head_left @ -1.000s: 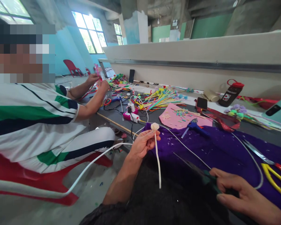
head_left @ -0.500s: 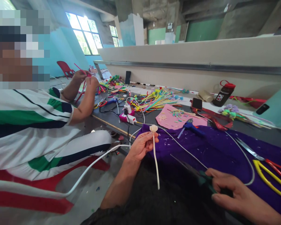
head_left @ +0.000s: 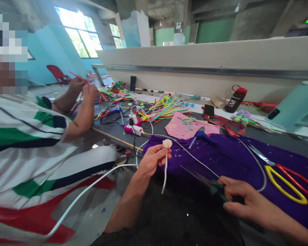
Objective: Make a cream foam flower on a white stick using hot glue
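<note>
My left hand (head_left: pixel 152 159) is closed, pinching a cream flower (head_left: pixel 167 143) just below its head. Its fuzzy stem, which looks like pipe cleaner, hangs down and leans a little to the left. My right hand (head_left: pixel 242 196) is wrapped round the dark green handles of a pair of scissors (head_left: pixel 217 190). Their thin dark blades point left, toward the stem but apart from it, over dark cloth on my lap. A purple cloth (head_left: pixel 228 153) covers the table edge beyond both hands.
Red-and-yellow-handled scissors (head_left: pixel 286 182) and a blue glue gun (head_left: pixel 205 136) lie on the purple cloth. Behind are a pink sheet (head_left: pixel 173 128) with small bits, colourful stems (head_left: pixel 166 109), a power strip (head_left: pixel 133 129), cables and a bottle (head_left: pixel 236 99). A co-worker (head_left: pixel 48 126) sits at left.
The view has shifted slightly to the right. In my left hand the flower has turned, so its stem now slants left instead of right. My right hand still grips the scissors.
</note>
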`<state>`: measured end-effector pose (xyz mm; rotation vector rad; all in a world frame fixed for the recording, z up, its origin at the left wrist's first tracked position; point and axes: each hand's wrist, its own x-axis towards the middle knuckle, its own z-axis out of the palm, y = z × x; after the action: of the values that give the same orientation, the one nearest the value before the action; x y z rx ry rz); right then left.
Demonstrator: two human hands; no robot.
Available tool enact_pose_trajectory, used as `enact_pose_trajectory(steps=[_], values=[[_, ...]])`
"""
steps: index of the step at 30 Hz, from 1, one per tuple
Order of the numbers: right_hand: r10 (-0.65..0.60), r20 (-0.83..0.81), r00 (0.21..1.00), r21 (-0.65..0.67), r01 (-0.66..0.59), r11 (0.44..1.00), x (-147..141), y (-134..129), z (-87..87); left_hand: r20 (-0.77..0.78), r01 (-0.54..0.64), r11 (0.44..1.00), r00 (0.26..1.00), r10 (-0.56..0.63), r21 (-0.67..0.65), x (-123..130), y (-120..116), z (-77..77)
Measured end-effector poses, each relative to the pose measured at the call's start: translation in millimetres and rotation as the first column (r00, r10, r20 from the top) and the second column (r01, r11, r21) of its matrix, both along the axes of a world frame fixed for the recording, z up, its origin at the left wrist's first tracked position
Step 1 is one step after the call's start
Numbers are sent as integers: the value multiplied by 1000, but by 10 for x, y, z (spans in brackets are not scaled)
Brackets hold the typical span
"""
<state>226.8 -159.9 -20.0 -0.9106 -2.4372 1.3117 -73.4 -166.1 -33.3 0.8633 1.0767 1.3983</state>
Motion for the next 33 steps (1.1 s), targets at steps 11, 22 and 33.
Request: enact_pose_trajectory(steps=[11,22,33], values=[[-267,15,964,421,236,876,469,288,392,-13,-21,998,1000,20,-61,23,59,-63],[-563,281,777,733,206,649,850,1118,150,-9,76,991,997,-77,-113,189,103,-151],[-630,420,653,703,205,681,437,1669,-170,13,76,992,997,-76,-101,215,62,-150]])
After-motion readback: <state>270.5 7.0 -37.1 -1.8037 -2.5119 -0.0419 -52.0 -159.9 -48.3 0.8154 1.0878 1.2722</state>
